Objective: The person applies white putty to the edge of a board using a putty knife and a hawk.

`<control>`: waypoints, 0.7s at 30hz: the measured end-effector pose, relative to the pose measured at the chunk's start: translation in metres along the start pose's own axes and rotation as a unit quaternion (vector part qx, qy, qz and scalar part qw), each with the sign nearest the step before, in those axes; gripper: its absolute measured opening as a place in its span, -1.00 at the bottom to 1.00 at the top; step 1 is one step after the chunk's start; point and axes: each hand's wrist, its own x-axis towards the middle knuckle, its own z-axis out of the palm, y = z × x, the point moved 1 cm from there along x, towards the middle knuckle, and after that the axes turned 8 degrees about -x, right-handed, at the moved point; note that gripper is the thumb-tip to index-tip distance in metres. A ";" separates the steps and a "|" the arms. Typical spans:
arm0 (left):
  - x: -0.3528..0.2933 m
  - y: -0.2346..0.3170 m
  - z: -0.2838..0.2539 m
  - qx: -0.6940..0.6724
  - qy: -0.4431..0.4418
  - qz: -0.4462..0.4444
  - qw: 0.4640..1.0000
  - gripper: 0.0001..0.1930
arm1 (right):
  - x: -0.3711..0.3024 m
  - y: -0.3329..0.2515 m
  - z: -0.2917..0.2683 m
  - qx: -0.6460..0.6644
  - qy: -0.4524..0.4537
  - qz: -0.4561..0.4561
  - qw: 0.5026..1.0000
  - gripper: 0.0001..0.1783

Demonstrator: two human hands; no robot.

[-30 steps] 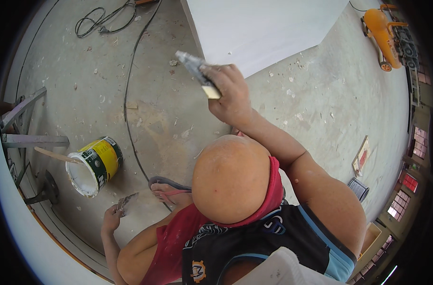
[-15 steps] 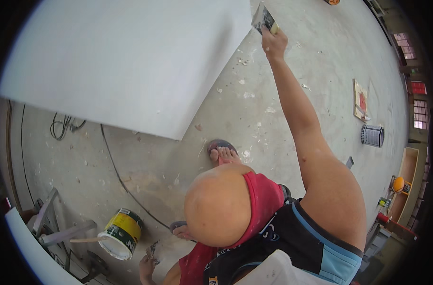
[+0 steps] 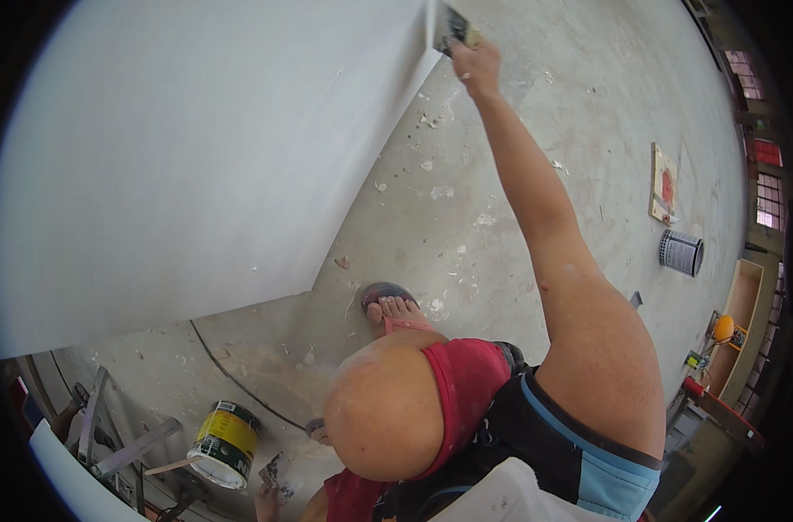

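Note:
My right hand (image 3: pixel 477 65) reaches far forward, closed around a wide putty knife (image 3: pixel 454 33). Its blade meets the far right edge of a large white panel (image 3: pixel 179 174), which covers the upper left. Low on the left, my left hand (image 3: pixel 266 503) is partly cut off by the lower edge of the view. Its fingers are closed on a second putty knife (image 3: pixel 273 474), whose blade is smeared with grey and white. My bare bent knee (image 3: pixel 383 409) and a foot (image 3: pixel 401 311) in a sandal are between the hands.
A yellow and green paint bucket (image 3: pixel 227 439) stands at lower left with a wooden stick (image 3: pixel 172 466) at its rim, near metal legs (image 3: pixel 140 448). A black cable (image 3: pixel 240 383) crosses the debris-flecked floor. At right are a wooden board (image 3: pixel 663 184) and a dark can (image 3: pixel 682 252).
My right hand and putty knife have moved left and slightly up, onto the panel's edge. The panel fills more of the view and now hides the coiled cable. My left hand sits lower in view.

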 end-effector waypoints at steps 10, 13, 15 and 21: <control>0.006 0.010 -0.007 -0.004 -0.011 0.005 1.000 -0.78 | 0.079 0.015 0.007 0.329 -0.067 0.343 0.877 -0.68; 0.010 0.010 -0.005 -0.007 -0.018 0.006 1.000 -0.78 | 0.087 -0.013 0.004 0.163 -0.064 0.254 0.951 -0.77; 0.014 0.012 -0.006 -0.010 -0.021 0.011 1.000 -0.78 | 0.076 -0.022 0.003 0.194 -0.110 0.085 0.971 -0.78; 0.021 0.010 -0.008 -0.026 -0.025 0.021 0.999 -0.78 | 0.079 0.009 -0.017 0.228 -0.090 0.217 0.945 -0.74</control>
